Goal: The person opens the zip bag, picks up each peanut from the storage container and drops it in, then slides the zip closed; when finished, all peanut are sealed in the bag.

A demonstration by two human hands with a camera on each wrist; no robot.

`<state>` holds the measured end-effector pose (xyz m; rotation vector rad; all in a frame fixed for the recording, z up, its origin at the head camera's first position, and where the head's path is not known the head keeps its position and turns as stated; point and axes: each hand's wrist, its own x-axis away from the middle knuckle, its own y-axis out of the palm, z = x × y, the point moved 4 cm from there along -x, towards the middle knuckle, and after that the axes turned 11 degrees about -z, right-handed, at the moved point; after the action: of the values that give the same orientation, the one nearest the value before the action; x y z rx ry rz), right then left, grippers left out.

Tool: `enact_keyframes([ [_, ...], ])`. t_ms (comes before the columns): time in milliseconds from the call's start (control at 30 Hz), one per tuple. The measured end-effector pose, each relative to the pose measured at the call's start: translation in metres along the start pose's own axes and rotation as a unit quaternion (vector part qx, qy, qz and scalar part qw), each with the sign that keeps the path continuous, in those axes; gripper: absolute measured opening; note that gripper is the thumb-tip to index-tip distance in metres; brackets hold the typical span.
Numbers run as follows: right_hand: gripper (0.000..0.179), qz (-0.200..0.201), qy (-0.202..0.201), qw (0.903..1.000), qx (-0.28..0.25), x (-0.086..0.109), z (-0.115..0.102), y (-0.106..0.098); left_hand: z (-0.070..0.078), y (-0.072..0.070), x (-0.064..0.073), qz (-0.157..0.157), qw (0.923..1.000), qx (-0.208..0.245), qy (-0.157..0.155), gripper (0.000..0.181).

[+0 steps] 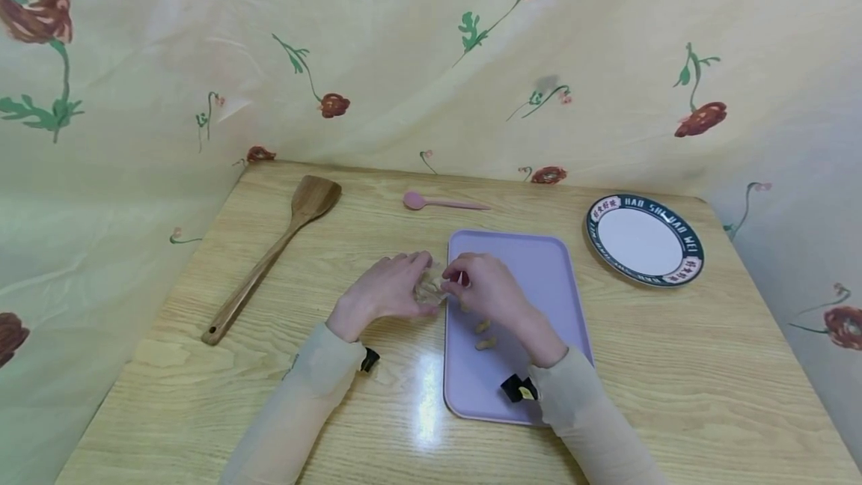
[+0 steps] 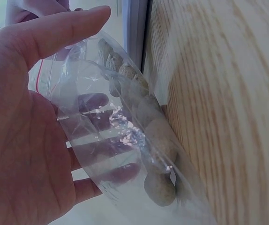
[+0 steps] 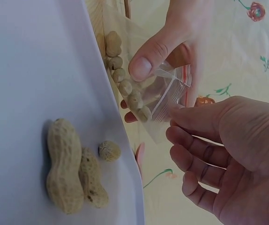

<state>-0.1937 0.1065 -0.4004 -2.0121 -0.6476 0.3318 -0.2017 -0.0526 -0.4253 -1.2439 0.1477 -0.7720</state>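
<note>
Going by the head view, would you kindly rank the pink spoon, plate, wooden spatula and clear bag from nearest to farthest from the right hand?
1. Clear bag, just left of the right hand.
2. Pink spoon, ahead and slightly left.
3. Plate, off to the right.
4. Wooden spatula, far to the left.

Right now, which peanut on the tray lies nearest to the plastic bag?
The round-looking peanut, seen nearly end-on in the right wrist view. The other two visible peanuts show their long sides and lie farther from the plastic bag.
</note>
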Motion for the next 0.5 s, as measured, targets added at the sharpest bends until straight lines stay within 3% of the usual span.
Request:
enact_keyframes([
  [500,0.01,-0.008,-0.011,0.9997,-0.019,0.0015,0.0042,-0.0077,-0.0019,-0.001,-0.0004,0.002,1.0,0.008,-0.001,0.071],
])
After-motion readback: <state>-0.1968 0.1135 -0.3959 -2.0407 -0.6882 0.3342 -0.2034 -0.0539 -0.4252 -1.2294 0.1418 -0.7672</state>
